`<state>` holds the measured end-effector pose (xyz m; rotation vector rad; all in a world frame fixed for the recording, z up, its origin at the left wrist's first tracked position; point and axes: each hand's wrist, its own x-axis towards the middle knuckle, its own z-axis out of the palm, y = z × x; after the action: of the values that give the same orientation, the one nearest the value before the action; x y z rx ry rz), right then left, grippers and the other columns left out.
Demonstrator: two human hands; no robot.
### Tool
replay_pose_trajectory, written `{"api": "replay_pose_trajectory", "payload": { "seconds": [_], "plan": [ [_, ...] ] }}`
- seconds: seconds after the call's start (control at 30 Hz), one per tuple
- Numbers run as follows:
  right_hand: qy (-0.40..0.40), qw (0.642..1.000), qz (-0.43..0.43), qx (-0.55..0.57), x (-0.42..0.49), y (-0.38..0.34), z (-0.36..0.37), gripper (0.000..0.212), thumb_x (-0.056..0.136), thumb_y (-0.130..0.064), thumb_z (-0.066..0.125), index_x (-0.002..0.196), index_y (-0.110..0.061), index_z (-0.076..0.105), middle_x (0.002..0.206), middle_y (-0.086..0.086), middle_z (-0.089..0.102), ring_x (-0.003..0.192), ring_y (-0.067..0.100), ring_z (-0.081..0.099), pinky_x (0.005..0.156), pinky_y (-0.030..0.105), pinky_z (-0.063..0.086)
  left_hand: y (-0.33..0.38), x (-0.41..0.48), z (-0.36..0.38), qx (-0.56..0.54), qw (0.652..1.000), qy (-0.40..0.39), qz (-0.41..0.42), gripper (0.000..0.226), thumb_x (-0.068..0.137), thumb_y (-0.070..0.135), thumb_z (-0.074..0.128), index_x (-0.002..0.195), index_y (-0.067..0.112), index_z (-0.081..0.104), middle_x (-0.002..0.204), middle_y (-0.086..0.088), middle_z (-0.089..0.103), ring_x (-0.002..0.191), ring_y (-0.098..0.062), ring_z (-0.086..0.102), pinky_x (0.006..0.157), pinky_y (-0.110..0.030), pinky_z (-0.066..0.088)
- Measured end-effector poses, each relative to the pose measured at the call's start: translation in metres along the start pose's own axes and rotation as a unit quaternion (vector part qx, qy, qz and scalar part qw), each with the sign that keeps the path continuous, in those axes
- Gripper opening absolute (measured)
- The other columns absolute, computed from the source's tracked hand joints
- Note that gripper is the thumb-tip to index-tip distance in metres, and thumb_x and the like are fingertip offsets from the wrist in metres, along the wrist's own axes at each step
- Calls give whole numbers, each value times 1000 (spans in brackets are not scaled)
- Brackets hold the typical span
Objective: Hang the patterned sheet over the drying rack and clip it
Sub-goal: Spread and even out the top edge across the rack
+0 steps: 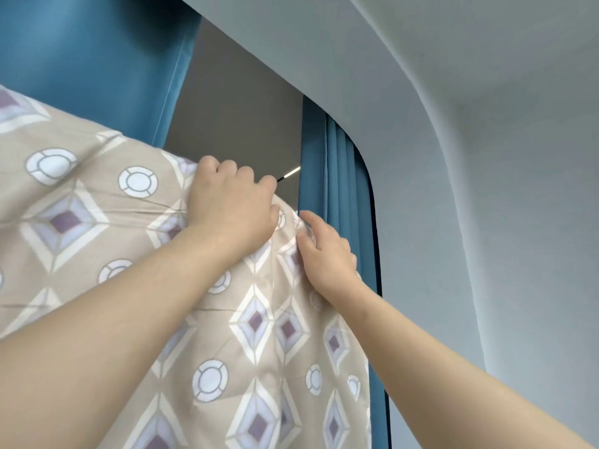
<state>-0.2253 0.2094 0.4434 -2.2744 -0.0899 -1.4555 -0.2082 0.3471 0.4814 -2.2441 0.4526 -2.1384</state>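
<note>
A pale ceiling (453, 76) and blue curtains (97, 59) fill the upward view. In front of them the beige patterned sheet (97, 222) hangs draped from a high fold down past the bottom of the frame. The left hand (230, 202) curls its fingers over the top of that fold and grips the cloth, the right hand (327, 254) just beside it pinches the sheet's right edge, and a thin bar (288, 174) pokes out past the left knuckles.

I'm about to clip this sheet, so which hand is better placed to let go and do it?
Probably the right hand: it only pinches the patterned sheet at its hanging edge, while the left hand curls over the top fold by the rod, holding it up.
</note>
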Motion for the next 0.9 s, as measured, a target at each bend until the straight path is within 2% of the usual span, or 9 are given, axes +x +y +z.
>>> {"api": "replay_pose_trajectory", "payload": {
  "seconds": [0.13, 0.27, 0.4, 0.5, 0.57, 0.67, 0.77, 0.83, 0.9],
  "plan": [
    [-59, 998, -13, -1, 6, 6, -2, 41, 99, -32, 24, 139, -41, 32, 132, -7, 52, 132, 21, 28, 105, 35, 12, 6, -3, 6, -15, 999, 17, -28, 35, 94, 41, 31, 103, 19, 56, 100, -7, 60, 101, -28, 50, 90, -38, 27],
    [-31, 996, 4, 82, 10, 15, -7, 42, 96, -23, 24, 125, -43, 48, 118, -12, 58, 125, 13, 36, 98, 26, 12, 15, -2, 9, -21, 999, 41, -27, 36, 95, 41, 30, 104, 19, 57, 100, -8, 59, 100, -29, 49, 90, -38, 22],
    [-28, 995, 66, 74, 10, 29, -5, 40, 92, -15, 25, 111, -26, 59, 111, -6, 63, 114, 17, 45, 104, 35, 25, 13, -2, 19, -10, 997, 66, -25, 31, 94, 41, 36, 104, 28, 62, 86, -6, 62, 87, -28, 53, 80, -36, 17],
    [-16, 998, 47, 37, 9, 39, 6, 26, 88, -8, 27, 88, -7, 53, 93, 6, 59, 99, 26, 48, 91, 38, 37, 8, -4, 18, 10, 997, 69, -27, 32, 91, 40, 38, 90, 31, 68, 75, -4, 62, 77, -26, 54, 77, -36, 18],
    [-1, 999, 31, 36, 9, 43, 11, 22, 87, -6, 28, 69, -13, 38, 78, -1, 46, 88, 25, 44, 79, 34, 35, 9, -2, 22, -18, 998, 47, -35, 35, 96, 41, 31, 97, 31, 64, 89, -3, 61, 91, -26, 51, 82, -35, 15],
    [-1, 999, 11, 47, 11, 47, 16, 27, 87, -5, 29, 64, -18, 29, 75, -9, 35, 83, 21, 38, 73, 30, 31, 14, 3, 22, -44, 998, 16, -50, 36, 97, 41, 26, 101, 30, 60, 98, -3, 59, 101, -26, 47, 88, -37, 16],
    [5, 997, -6, 75, 8, 52, 19, 27, 87, -5, 30, 67, -19, 39, 83, -11, 43, 91, 20, 43, 74, 30, 34, 21, 8, 22, -42, 998, -3, -44, 37, 98, 38, 23, 100, 25, 58, 97, -1, 60, 101, -24, 49, 92, -38, 25],
    [27, 989, 14, 148, 7, 58, 19, 24, 92, -14, 35, 97, -23, 56, 108, -8, 53, 107, 17, 49, 89, 31, 41, 23, 9, 22, -32, 999, -7, -33, 39, 98, 39, 21, 101, 25, 58, 96, 0, 60, 99, -23, 50, 91, -38, 26],
    [39, 959, 128, 252, 6, 63, 18, 37, 96, -39, 37, 132, -29, 41, 131, -5, 47, 119, 17, 48, 104, 37, 38, 22, 8, 25, -20, 999, -16, -24, 42, 98, 45, 20, 103, 30, 59, 97, -1, 60, 99, -23, 49, 89, -38, 25]
  ]
}}
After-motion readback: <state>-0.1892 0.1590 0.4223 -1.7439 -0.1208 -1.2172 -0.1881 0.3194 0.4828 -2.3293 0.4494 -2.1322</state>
